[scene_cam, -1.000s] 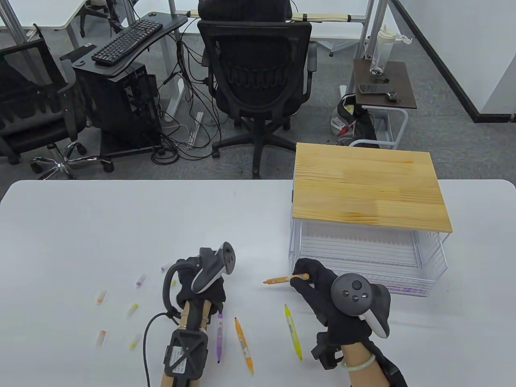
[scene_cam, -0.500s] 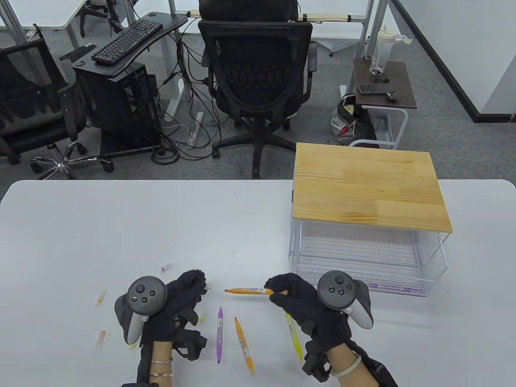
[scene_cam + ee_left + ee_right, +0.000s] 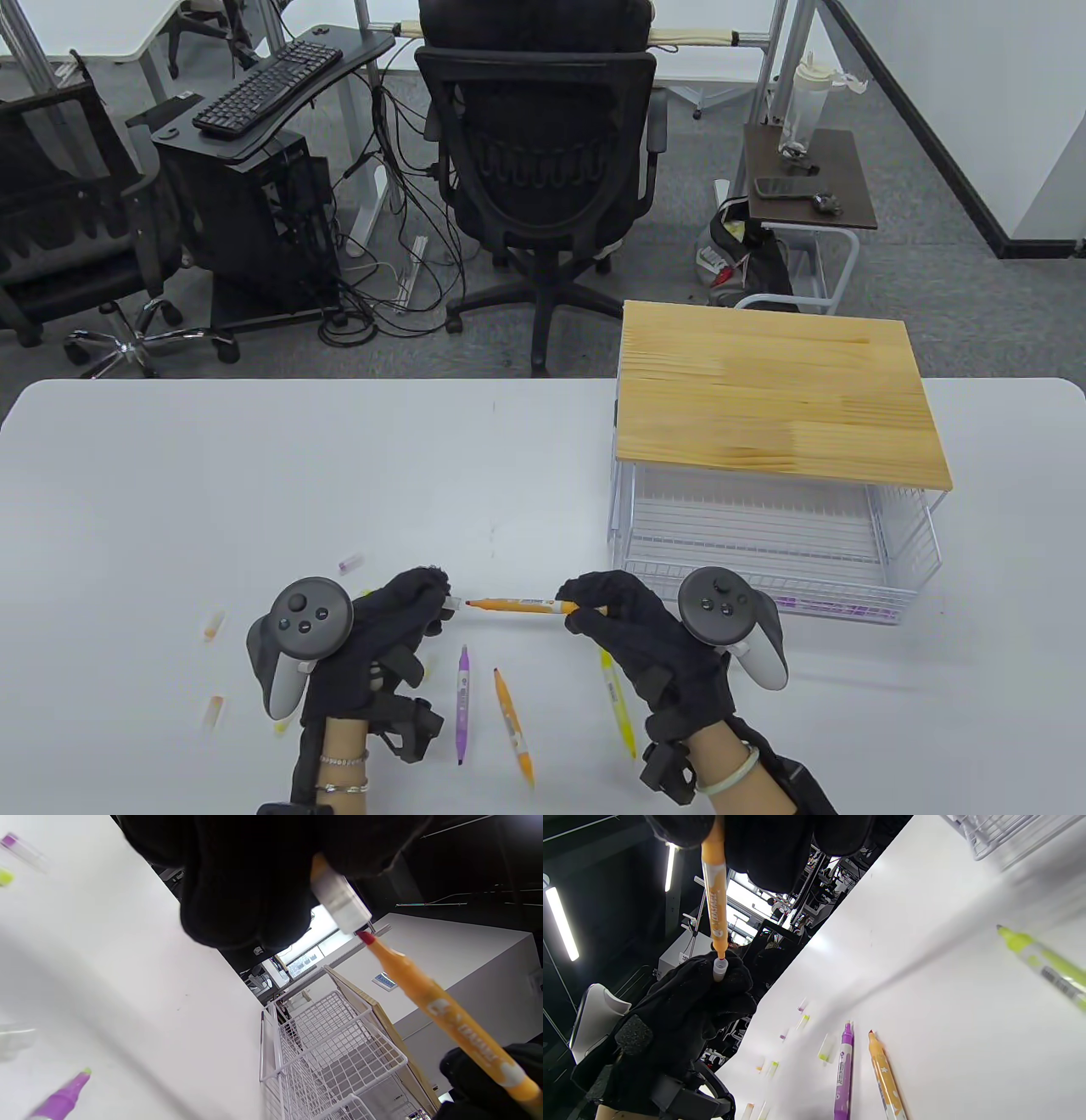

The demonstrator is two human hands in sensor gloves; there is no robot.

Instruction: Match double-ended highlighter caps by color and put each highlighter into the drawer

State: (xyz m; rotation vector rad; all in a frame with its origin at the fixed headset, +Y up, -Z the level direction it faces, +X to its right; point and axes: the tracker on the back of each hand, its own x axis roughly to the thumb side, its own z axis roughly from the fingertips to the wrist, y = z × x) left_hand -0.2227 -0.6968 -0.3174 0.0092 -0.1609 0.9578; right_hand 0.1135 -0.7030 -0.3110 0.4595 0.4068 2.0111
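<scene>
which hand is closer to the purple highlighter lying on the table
Left. The left hand sits just left of the purple highlighter; the right hand is farther right.

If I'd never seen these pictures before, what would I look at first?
Probably the two black-gloved hands near the front of the white table: the right hand holds an orange highlighter and the left hand brings a clear cap right up to its tip. Next, the wire drawer under a wooden top on the right, and the loose highlighters and small caps lying in front.
</scene>
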